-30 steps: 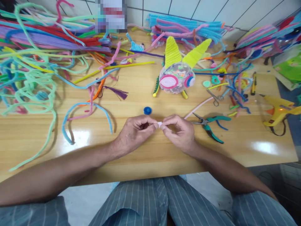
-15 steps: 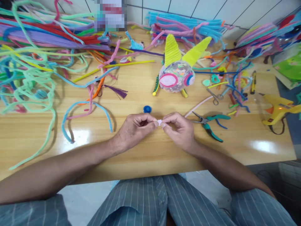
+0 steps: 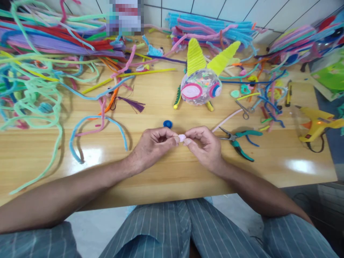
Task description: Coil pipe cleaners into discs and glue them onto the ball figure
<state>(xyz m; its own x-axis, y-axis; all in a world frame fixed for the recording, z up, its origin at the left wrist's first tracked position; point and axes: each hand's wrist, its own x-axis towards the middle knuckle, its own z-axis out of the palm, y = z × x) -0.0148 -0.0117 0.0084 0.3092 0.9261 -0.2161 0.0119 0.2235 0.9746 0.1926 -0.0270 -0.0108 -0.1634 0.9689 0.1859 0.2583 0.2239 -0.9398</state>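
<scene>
Between my two hands is a small pale pink curled piece of pipe cleaner point(image 3: 182, 138), pinched from both sides at the fingertips. My left hand point(image 3: 158, 145) grips its left edge with thumb and forefinger. On the opposite edge, my right hand point(image 3: 205, 145) pinches it the same way. A straight pale pink pipe cleaner point(image 3: 227, 120) runs out from behind my right hand; whether it joins the held piece is hidden. Just beyond my fingers lies a coiled blue disc point(image 3: 167, 124). Long-nose pliers point(image 3: 236, 138) with teal handles lie spread beside my right hand.
A round, sequined figure with yellow ears point(image 3: 201, 86) stands beyond my hands. Scissors point(image 3: 244, 109) and a yellow glue gun point(image 3: 313, 123) lie to the right. Loose pipe cleaners point(image 3: 34, 96) tangle at the left; a blue bundle point(image 3: 212, 27) lies at the back.
My fingertips have shifted slightly on the pale pink piece, and a little more of it shows between them. The other things lie where they were.
</scene>
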